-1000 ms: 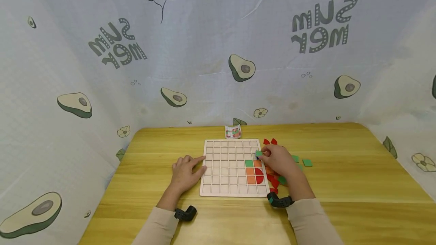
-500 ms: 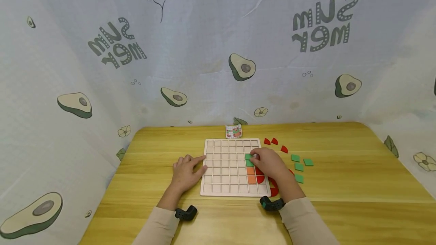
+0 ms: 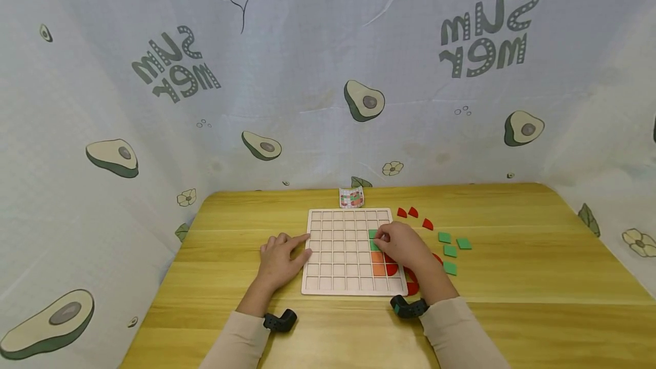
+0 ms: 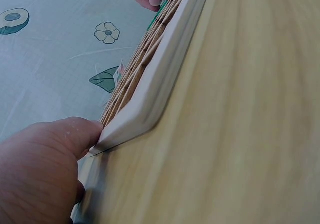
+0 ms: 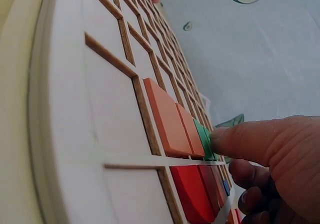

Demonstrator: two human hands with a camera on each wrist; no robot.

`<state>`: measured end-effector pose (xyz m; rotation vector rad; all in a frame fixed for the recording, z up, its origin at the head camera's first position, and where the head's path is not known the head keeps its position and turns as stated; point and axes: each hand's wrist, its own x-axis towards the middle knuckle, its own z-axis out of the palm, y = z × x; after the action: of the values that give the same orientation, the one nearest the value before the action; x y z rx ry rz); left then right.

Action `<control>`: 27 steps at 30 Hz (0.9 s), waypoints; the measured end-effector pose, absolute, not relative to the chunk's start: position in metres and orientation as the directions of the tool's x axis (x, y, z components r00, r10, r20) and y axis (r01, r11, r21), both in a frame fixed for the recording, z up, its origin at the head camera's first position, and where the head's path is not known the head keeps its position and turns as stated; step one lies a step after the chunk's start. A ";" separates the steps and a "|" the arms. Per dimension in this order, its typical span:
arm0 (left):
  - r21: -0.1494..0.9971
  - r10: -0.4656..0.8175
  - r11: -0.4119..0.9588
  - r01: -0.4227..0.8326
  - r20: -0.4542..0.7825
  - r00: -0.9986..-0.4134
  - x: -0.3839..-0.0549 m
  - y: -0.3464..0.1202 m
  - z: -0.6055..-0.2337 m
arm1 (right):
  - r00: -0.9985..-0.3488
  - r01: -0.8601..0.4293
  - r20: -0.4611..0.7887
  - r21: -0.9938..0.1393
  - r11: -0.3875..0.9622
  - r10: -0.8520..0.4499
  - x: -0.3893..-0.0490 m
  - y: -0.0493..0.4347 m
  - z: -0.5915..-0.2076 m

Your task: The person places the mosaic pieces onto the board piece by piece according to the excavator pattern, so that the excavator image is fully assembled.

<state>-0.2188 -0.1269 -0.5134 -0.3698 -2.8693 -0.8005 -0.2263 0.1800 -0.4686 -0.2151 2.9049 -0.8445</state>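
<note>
A pale wooden grid board [image 3: 333, 252] lies on the table. My left hand [image 3: 279, 261] rests at its left edge, thumb and index finger spread and touching the rim. Over the right columns, my right hand [image 3: 405, 244] has thumb and index finger bent together at an upper green square tile [image 3: 372, 234], which lies in a cell. In the right wrist view, the thumb touches the green tiles [image 5: 202, 136]; the index fingertip is hidden. Below are another green tile [image 3: 376, 245], orange square tiles [image 3: 378, 270] and red curved pieces [image 3: 392, 270]. A blue piece [image 5: 226, 187] shows beside the fingers.
Loose green tiles [image 3: 450, 251] lie right of my right hand. Red quarter-circle pieces [image 3: 427, 224] are scattered beyond it, and more red pieces [image 3: 412, 288] sit along the board's right edge. A small pattern card [image 3: 351, 197] stands behind the board.
My right hand has moved left and slightly down, bringing the pinched green tile into the cell above the other green one. Over the last half second it barely shifts. My left hand stays put.
</note>
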 end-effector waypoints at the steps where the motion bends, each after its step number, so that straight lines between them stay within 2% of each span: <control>1: 0.489 0.197 0.829 0.271 0.198 -0.960 -0.219 -0.127 -0.513 | -0.984 -0.101 -0.067 -0.539 0.836 -0.163 -0.226 0.180 -0.469; 27: 0.479 0.202 0.834 0.274 0.198 -0.959 -0.219 -0.127 -0.515 | -0.988 -0.028 -0.109 -0.578 0.815 -0.112 -0.225 0.186 -0.468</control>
<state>-0.2192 -0.1270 -0.5147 -0.3751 -2.8741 -0.7825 -0.2251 0.1864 -0.4679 -0.1108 2.8605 -0.9084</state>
